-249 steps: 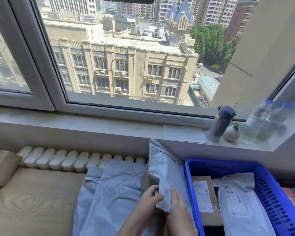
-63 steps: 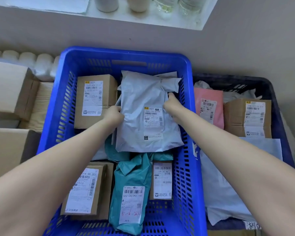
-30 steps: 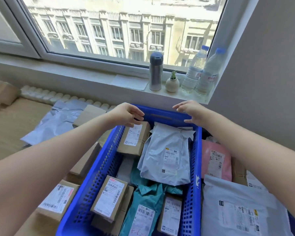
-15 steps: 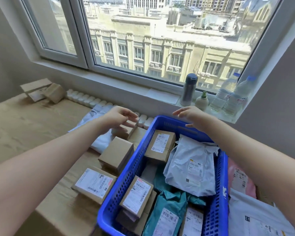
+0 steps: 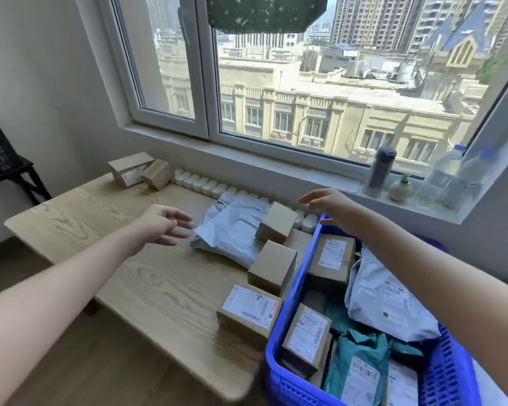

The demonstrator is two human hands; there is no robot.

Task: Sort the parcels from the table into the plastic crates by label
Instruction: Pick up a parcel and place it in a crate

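Note:
A blue plastic crate [image 5: 291,291] at the lower right holds several labelled boxes and grey and teal mailers. On the wooden table [image 5: 129,273] lie grey mailer bags [image 5: 232,227], two plain cardboard boxes [image 5: 277,222] [image 5: 272,266] and a labelled box [image 5: 248,310] beside the crate. My left hand [image 5: 165,225] hovers empty with fingers relaxed, just left of the grey mailer bags. My right hand [image 5: 327,202] hovers empty with fingers spread above the crate's far corner.
Two more cardboard boxes [image 5: 140,171] sit at the table's far left corner. A row of white radiator ribs [image 5: 206,184] runs under the windowsill, which carries a grey flask [image 5: 379,171], a small vase and water bottles [image 5: 464,177]. A black stand [image 5: 0,159] is at left.
Both hands let go of the grey mailer laid in the blue crate and lifted out. They and my view have swung left toward the parcels on the table.

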